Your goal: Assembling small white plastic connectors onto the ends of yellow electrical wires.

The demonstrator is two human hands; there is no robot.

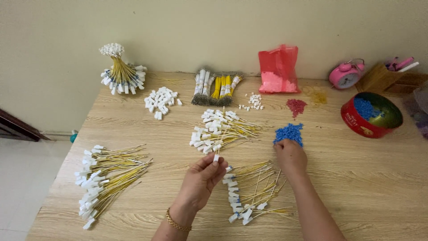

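My left hand (201,179) is raised over the wooden table (356,178) and pinches a small white connector (216,158) between its fingertips. My right hand (290,157) rests knuckles-up on the near edge of a pile of small blue plastic pieces (290,132), fingers curled into it. Between the two hands lies a loose heap of yellow wires with white connectors (247,191). A second heap of the same wires (220,129) sits just beyond my left hand.
A large wire pile (104,178) lies at the left. A tied wire bundle (120,71), loose white connectors (160,101), bunched wires (217,87), a red bag (278,69), red pieces (296,106), a red tin (372,115) and a pink clock (345,73) stand along the back.
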